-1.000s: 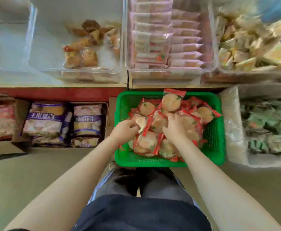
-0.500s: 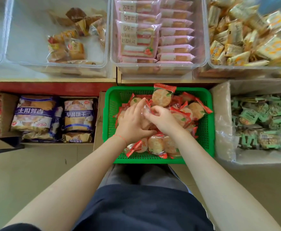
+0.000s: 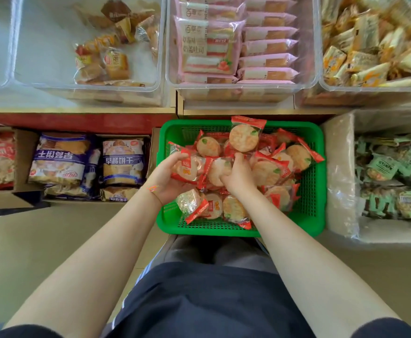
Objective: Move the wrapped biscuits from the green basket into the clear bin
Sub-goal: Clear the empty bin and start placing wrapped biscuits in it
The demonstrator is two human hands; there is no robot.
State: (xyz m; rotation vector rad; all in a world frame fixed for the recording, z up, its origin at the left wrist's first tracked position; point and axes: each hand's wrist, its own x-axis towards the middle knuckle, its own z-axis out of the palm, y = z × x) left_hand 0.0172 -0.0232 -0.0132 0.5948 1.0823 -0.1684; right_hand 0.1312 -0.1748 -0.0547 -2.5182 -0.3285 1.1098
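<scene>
While both hands work in green basket [image 3: 314, 181], clear bins sit on shelf beyond and above it; which bin is target, cannot tell; nearest roomy one, clear bin [image 3: 53, 76], lies up-left, on left arm's side. Wrapped biscuits [image 3: 268, 172] heaped in basket. Left hand [image 3: 168, 176] curled round biscuit packets; right hand [image 3: 236, 176] grips round packet, touching the left's bundle.

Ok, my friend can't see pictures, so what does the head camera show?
Two hands, the left hand and the right hand, each grip wrapped biscuits over a green basket full of them. Clear bins of other snacks stand on the shelf beyond.
</scene>
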